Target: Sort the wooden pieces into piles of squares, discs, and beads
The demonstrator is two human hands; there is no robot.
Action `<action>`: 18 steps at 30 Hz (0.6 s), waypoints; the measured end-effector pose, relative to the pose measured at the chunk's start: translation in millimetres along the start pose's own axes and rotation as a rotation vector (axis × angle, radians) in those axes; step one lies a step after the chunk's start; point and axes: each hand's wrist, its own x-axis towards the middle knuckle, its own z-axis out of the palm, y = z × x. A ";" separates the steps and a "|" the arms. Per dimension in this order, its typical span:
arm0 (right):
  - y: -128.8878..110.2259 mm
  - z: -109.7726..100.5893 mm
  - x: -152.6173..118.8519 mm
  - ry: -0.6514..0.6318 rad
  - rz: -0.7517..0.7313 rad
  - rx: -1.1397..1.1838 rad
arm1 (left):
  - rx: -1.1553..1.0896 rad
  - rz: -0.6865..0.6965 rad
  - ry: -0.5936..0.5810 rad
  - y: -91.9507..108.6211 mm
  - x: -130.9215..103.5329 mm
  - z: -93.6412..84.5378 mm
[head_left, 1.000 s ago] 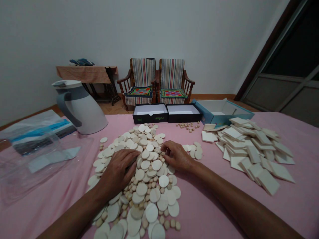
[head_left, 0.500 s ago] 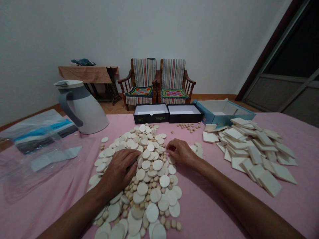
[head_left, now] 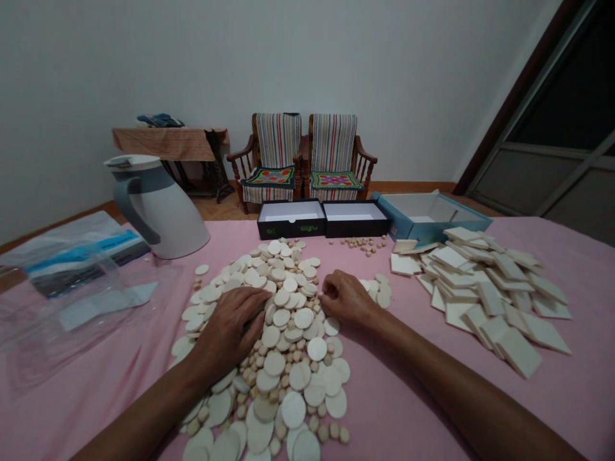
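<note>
My left hand (head_left: 239,323), loosely curled, is resting on smooth round discs (head_left: 289,326); my right (head_left: 335,296) is bunching its fingertips together.

The right hand's fingers (head_left: 327,296) were curled out of sight, the left palm (head_left: 235,320) hid the discs beneath, and both forearms (head_left: 461,390) ran off the bottom edge.

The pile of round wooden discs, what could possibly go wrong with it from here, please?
The left hand rests on the heaped discs, so pressing or sweeping might make the loose upper ones slide.
Small wooden pieces lie mixed among them; the right hand, at the pile's edge, could scatter some across the cloth.
</note>
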 end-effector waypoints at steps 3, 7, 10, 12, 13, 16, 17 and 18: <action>8.2 -6.4 1.4 0.175 0.067 -0.110 | -0.005 -0.012 0.000 0.9 0.5 -0.9; 14.7 -7.0 0.9 0.368 0.002 -0.114 | -0.002 -0.021 0.003 0.8 0.5 -0.8; 12.1 -0.7 1.3 0.182 -0.219 0.003 | 0.000 -0.015 0.002 -0.3 -0.6 -0.1; 9.6 4.2 2.6 0.051 -0.319 0.028 | 0.000 -0.009 -0.007 -0.8 -1.3 0.0; 8.8 6.4 3.4 0.011 -0.338 0.019 | -0.001 -0.006 -0.011 -0.8 -1.4 0.0; 8.6 10.9 5.4 -0.028 -0.318 -0.029 | -0.002 0.003 -0.010 -0.2 -0.9 -0.2; 9.1 11.6 5.7 -0.034 -0.298 -0.043 | -0.003 0.004 -0.005 0.0 -0.6 -0.2; 9.7 11.9 5.9 -0.037 -0.274 -0.056 | -0.003 0.003 0.002 0.3 -0.3 -0.3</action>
